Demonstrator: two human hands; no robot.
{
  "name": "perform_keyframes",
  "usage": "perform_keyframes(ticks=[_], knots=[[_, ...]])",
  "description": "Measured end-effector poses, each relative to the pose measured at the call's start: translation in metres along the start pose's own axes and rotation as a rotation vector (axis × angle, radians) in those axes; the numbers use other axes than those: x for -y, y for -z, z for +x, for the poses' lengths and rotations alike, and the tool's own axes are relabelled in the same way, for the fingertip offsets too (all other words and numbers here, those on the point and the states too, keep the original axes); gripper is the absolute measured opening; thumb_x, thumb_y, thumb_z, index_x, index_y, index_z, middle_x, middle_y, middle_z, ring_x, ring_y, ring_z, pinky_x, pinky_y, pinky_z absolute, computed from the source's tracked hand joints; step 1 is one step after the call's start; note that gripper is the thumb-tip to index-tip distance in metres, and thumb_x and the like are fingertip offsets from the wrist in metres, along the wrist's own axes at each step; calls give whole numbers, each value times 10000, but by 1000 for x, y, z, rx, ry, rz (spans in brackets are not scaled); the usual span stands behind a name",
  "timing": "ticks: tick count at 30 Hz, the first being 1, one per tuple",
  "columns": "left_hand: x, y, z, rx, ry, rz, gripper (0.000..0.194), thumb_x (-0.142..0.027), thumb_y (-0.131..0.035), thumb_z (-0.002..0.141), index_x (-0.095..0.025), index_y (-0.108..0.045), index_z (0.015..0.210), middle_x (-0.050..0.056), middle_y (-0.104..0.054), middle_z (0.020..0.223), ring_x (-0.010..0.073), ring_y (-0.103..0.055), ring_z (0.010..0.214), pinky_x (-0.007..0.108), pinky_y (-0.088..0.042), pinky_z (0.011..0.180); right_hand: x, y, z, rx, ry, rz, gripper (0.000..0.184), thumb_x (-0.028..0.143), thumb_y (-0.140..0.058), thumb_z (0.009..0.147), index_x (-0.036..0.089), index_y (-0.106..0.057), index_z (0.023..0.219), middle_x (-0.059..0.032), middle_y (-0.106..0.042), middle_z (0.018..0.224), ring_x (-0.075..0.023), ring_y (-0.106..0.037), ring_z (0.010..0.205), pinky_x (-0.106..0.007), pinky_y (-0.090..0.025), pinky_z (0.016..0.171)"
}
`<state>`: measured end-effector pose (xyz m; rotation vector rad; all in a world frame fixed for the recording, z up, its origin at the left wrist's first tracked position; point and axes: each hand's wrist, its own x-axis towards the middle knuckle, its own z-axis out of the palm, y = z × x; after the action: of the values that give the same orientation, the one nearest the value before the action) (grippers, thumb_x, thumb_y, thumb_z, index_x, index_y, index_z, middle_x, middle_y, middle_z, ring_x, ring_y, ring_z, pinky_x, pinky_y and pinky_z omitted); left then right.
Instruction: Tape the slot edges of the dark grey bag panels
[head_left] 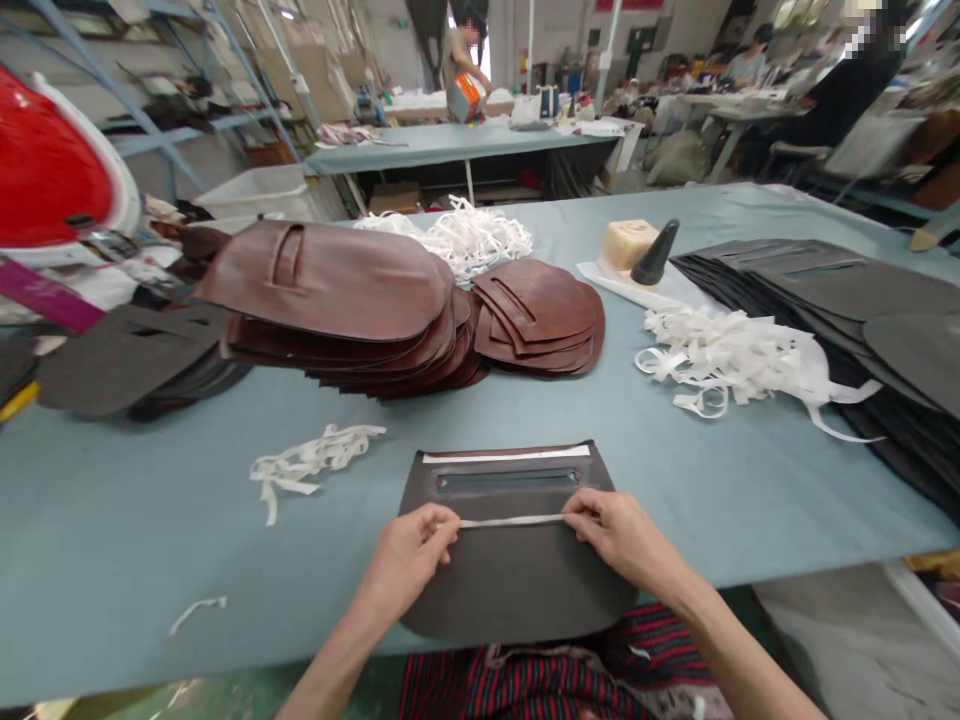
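Observation:
A narrow white strip is stretched level between my two hands. My left hand pinches its left end, and my right hand pinches the right end. Beneath it lies a dark grey leather panel with a rounded near edge, close to the table's front edge. The panel has a long slot, and another white strip runs along its far edge. Whether the held strip touches the panel, I cannot tell.
Brown leather panels are stacked behind, with a smaller brown stack beside them. White strips lie in piles at left and right. Black panels fill the right side, near a beige block and dark cone.

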<state>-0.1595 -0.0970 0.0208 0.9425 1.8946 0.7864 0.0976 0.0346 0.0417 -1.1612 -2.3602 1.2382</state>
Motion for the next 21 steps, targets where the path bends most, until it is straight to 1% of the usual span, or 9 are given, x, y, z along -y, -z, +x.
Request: perform_keyframes(ticks=[2,4,7,9,10,12,14,18,21], knots=[[4,-1,-6,-6,60,-4,313,-482,-534,770,-178,-609,749,-10,-580,592,111,-499,486,217,-339,467,-2,-8,-8,11,-79,-51,198,331,-526,834,209,-623,711,0,-594,581,-146,-514,529,-258,-339,532],[4,1,-12,37,91,-53,324,-489,-536,765,-172,-596,726,-16,-560,552,103,-479,463,214,-341,462,-3,-14,-17,35,-135,-50,226,379,-527,836,210,-606,708,1,-587,562,-149,-512,510,-261,-338,515],[1,6,-12,53,76,-140,338,-494,-530,764,-164,-597,743,-6,-576,572,102,-495,480,217,-370,481,-7,-14,-21,41,-141,7,269,416,-468,866,218,-618,764,-7,-608,601,-160,-549,553,-267,-374,547],[0,9,-5,-2,53,-120,326,-481,-536,757,-164,-607,742,1,-593,595,105,-516,490,219,-377,485,-9,-12,-17,6,-132,18,277,420,-440,873,224,-630,826,-16,-638,673,-172,-583,628,-273,-399,602],[1,11,-1,-45,49,-89,313,-471,-545,750,-165,-610,733,2,-600,601,108,-526,493,221,-379,488,-10,-11,-14,-25,-152,2,280,435,-447,864,227,-632,831,-18,-645,690,-177,-590,645,-275,-400,612],[3,13,8,-124,50,-21,285,-450,-567,733,-169,-610,712,1,-609,604,114,-543,497,227,-383,501,-11,-11,-9,-94,-236,-62,303,487,-477,832,227,-625,782,-14,-637,657,-182,-582,609,-280,-384,585],[4,14,14,-168,44,12,265,-436,-583,720,-172,-605,703,-1,-614,601,122,-561,511,231,-389,519,-11,-12,-7,-148,-290,-119,337,531,-486,809,227,-609,735,-8,-619,611,-181,-564,559,-283,-363,555],[6,17,19,-156,40,19,240,-408,-540,744,-181,-614,713,0,-628,604,128,-588,543,227,-399,526,-11,-13,-7,-165,-240,-85,331,503,-440,830,229,-622,788,-14,-649,667,-183,-597,608,-276,-384,596],[5,20,18,-160,54,37,228,-386,-525,747,-183,-621,706,-3,-622,569,125,-576,512,224,-395,512,-13,-13,-7,-170,-273,-74,327,501,-453,825,230,-632,789,-14,-659,675,-179,-597,595,-271,-385,573]])
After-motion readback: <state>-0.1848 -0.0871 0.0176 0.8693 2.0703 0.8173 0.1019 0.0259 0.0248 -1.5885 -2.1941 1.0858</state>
